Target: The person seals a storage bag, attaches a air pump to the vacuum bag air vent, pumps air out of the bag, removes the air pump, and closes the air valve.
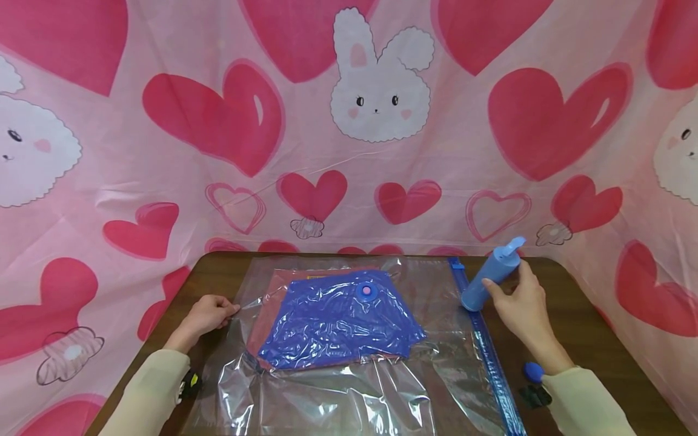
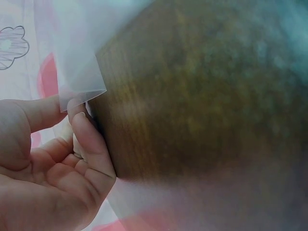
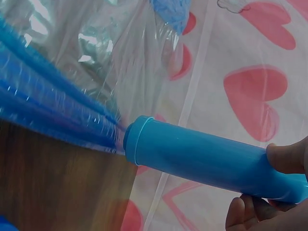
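A clear vacuum storage bag [image 1: 382, 387] lies flat across the table, with folded blue cloth [image 1: 327, 327] and reddish cloth [image 1: 266, 321] inside. A round blue valve with a pink centre [image 1: 366, 290] shows over the blue cloth. Along the bag's right side runs a blue zip strip [image 1: 493, 363]. My left hand [image 1: 204, 318] pinches the bag's left edge between thumb and fingers; a plastic corner [image 2: 82, 91] sticks out past them in the left wrist view. My right hand [image 1: 523, 312] grips a blue hand pump [image 3: 197, 151], tilted, its lower end over the zip strip.
A round blue cap [image 1: 533, 372] sits on the table by the right wrist, near a small dark object [image 1: 535, 396]. The brown wooden table [image 1: 594, 363] is bordered by a pink curtain with hearts and rabbits [image 1: 458, 157] behind and at both sides.
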The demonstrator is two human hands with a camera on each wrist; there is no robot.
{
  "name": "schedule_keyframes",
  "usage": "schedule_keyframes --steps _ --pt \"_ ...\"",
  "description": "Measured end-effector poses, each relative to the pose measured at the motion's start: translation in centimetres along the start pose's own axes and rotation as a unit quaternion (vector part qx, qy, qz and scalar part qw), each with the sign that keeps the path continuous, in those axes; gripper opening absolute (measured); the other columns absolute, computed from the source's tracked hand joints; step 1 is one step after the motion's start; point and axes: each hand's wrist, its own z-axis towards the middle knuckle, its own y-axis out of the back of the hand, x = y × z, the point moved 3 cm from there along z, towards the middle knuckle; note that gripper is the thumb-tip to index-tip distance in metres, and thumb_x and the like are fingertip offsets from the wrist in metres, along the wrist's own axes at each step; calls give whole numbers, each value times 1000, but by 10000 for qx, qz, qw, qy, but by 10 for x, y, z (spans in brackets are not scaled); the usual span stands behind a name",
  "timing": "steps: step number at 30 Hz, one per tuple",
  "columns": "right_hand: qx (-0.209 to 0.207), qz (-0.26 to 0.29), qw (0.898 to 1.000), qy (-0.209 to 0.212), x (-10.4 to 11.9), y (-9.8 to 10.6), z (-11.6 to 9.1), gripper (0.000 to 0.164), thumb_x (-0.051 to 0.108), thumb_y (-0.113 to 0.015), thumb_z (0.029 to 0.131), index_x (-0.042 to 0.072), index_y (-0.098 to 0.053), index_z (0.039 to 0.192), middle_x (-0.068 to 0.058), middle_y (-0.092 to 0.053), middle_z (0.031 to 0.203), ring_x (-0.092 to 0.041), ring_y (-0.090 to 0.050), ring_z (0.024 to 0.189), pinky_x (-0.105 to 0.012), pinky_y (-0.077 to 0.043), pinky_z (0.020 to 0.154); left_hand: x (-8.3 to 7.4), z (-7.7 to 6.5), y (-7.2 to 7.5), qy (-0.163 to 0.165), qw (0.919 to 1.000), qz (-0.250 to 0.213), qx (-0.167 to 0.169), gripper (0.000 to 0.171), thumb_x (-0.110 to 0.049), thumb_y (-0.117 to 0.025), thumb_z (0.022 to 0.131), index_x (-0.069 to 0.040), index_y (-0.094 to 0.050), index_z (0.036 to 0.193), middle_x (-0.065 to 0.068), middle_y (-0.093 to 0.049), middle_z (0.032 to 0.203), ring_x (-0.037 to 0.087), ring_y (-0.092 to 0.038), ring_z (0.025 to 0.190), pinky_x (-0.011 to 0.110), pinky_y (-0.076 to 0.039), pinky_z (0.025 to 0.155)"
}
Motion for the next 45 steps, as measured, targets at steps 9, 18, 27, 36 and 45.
schedule_keyframes --steps 9,18,27,36,45 --pt "3 -140 9998 -146 -7 5 1 50 10 -80 93 -9 -51 128 -26 -63 100 -36 -60 85 -35 -44 67 2 0 1 -31 10000 -6 -3 24 -17 -67 102 2 -69 86 6 -60 74 20 -57 69 34 -48 64" --pt "49 -224 9991 -361 -14 13 0 56 10 -78 94 -13 -47 134 -32 -61 107 -46 -62 90 -43 -47 69 0 -2 0 73 10000 0 14 23 -17 -67 102 1 -69 88 6 -60 76 21 -57 72 34 -48 66" --pt "131 -322 9980 -529 -22 19 0 58 13 -76 97 -14 -44 137 -33 -60 111 -46 -62 93 -41 -49 69 1 -2 -1 73 10000 -7 -1 24 -17 -67 103 1 -69 88 6 -59 75 21 -56 71 34 -48 66" --pt "142 -406 9968 -681 -36 25 0 60 14 -74 98 -14 -41 140 -35 -58 115 -48 -60 95 -47 -49 70 -2 -3 0 41 10000 -18 -20 25 -17 -67 103 2 -69 87 6 -59 75 21 -56 70 34 -47 65" --pt "83 -468 9970 -608 -47 32 0 59 12 -74 97 -14 -42 139 -37 -60 114 -50 -61 93 -43 -47 69 -1 -2 0 33 10000 -7 -9 24 -18 -67 103 1 -69 88 6 -59 76 21 -57 72 34 -48 66"
